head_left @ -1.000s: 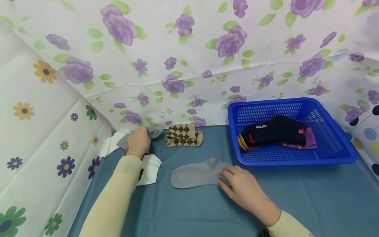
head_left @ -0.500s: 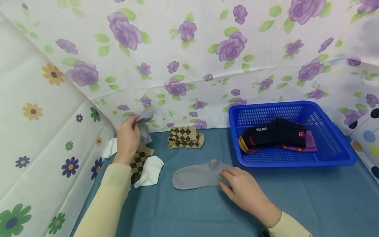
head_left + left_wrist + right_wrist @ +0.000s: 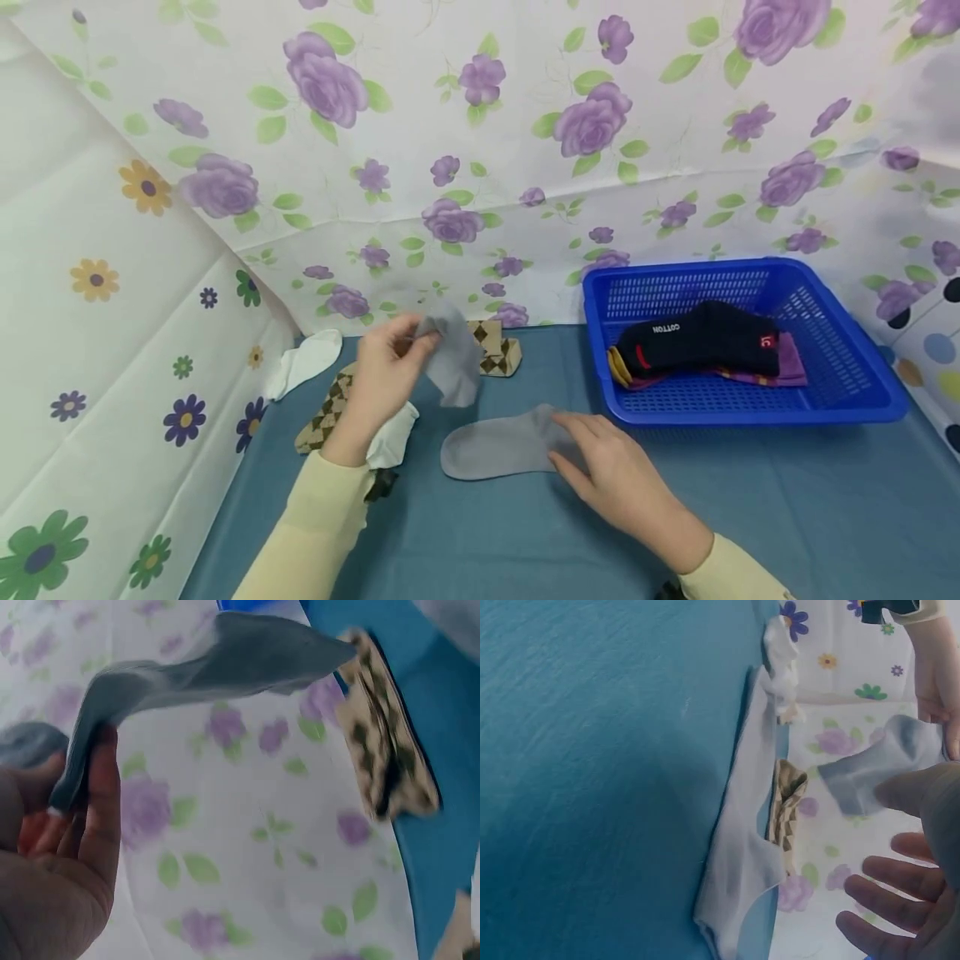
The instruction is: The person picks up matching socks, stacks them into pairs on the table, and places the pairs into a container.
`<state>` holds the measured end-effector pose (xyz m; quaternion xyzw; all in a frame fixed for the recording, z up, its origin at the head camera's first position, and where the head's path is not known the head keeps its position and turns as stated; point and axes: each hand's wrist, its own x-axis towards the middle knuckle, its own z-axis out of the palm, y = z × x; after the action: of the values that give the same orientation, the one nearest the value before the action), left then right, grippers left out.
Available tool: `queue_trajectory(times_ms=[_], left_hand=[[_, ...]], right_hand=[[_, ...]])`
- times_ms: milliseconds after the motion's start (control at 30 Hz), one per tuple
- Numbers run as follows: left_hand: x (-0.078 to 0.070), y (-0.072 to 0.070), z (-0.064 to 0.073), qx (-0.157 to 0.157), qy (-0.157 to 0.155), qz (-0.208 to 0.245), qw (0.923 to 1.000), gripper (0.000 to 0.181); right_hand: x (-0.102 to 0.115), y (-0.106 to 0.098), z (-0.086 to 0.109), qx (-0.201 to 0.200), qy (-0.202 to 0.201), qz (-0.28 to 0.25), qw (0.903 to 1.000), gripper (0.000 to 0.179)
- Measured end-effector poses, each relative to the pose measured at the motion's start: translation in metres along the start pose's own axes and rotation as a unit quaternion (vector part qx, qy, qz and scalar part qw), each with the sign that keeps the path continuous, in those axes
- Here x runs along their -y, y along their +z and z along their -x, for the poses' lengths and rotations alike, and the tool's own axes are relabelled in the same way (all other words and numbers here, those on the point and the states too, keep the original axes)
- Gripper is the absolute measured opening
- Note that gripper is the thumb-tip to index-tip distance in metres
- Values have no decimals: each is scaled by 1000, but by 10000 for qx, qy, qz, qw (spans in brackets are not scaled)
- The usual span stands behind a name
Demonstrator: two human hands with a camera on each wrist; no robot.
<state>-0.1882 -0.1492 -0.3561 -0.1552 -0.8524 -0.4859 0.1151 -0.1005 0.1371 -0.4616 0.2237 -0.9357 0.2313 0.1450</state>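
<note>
My left hand (image 3: 386,367) pinches a plain grey sock (image 3: 453,358) between thumb and fingers, raised above the table. In the left wrist view the held sock (image 3: 255,656) trails out sideways from the fingertips. A matching grey sock (image 3: 495,448) lies flat on the table, toe to the left. Over its cuff end is my right hand (image 3: 626,483), thumb and fingers apart. The right wrist view shows those fingers (image 3: 896,881) spread, gripping nothing, beside the flat sock (image 3: 742,802).
A blue basket (image 3: 750,412) at the right holds a black sock (image 3: 697,342) over purple and yellow ones. Behind the held sock lies a folded argyle sock (image 3: 498,354). At left are another argyle sock (image 3: 326,417) and white socks (image 3: 311,358). Floral cloth (image 3: 525,233) hangs behind.
My left hand has lifted the grey sock from the pile at the left and carried it right, toward the flat sock. The right hand stays nearly in place.
</note>
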Motion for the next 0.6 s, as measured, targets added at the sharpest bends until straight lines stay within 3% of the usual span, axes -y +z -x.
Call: queue_trajectory(times_ms=[100, 200, 367, 467, 600], left_hand=[[-11, 12, 9, 896, -42, 215, 9957, 11], [-17, 22, 16, 1684, -61, 488, 9845, 11], [-22, 39, 24, 2548, 23, 1093, 9608, 12], [-22, 51, 29, 2760, -4, 1165, 9541, 10], [-24, 65, 37, 2748, -5, 1068, 9556, 8]], right_hand=[[3, -3, -4, -141, -16, -162, 9998, 64], [8, -7, -8, -212, 72, -445, 9988, 78], [19, -13, -16, -221, 241, -1045, 9940, 88], [23, -14, -19, -237, 263, -1341, 9903, 75], [23, -13, -21, -3, 443, -1819, 9823, 28]])
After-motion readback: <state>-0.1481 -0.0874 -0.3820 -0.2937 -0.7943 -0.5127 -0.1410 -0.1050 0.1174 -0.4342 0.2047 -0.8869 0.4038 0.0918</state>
